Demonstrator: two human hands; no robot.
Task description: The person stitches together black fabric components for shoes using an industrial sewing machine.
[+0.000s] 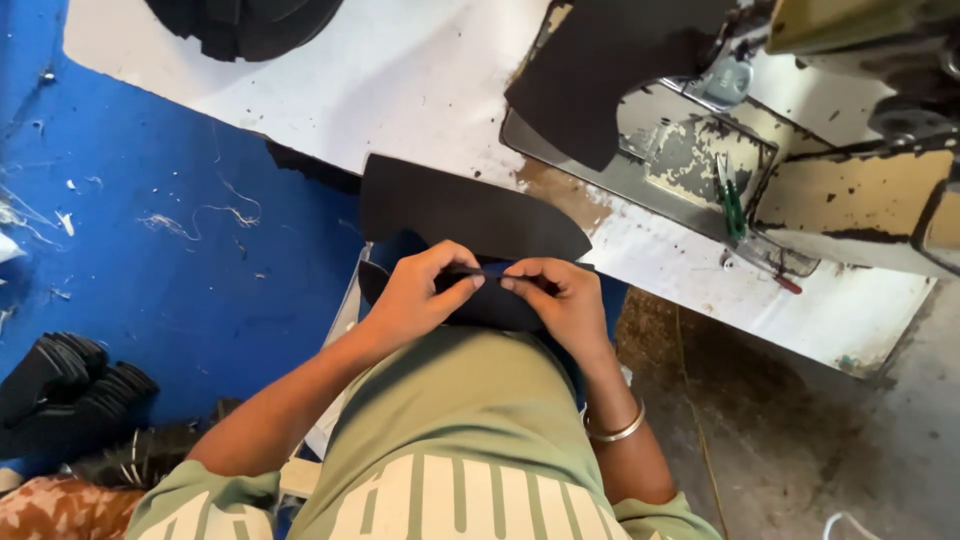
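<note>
Black fabric piece [478, 300] is held in the lap, just below the edge of the white worktable [400, 80], with its long axis running left to right between the two hands. On the far left, stacks of black cut pieces [60, 385] are seen on the blue floor [180, 250], well apart from the work. The left hand [420, 292] is closed in a pinch on the piece's upper edge at its left side, and the right hand [562, 298], with a metal bangle [615, 432] on its wrist, is closed in a pinch on the same edge just beside it, the fingertips nearly meeting. Both hands are equally near the piece. Another black panel [470, 212] is laid on the table edge directly above, and a sewing machine [830, 150] is seen further right.
</note>
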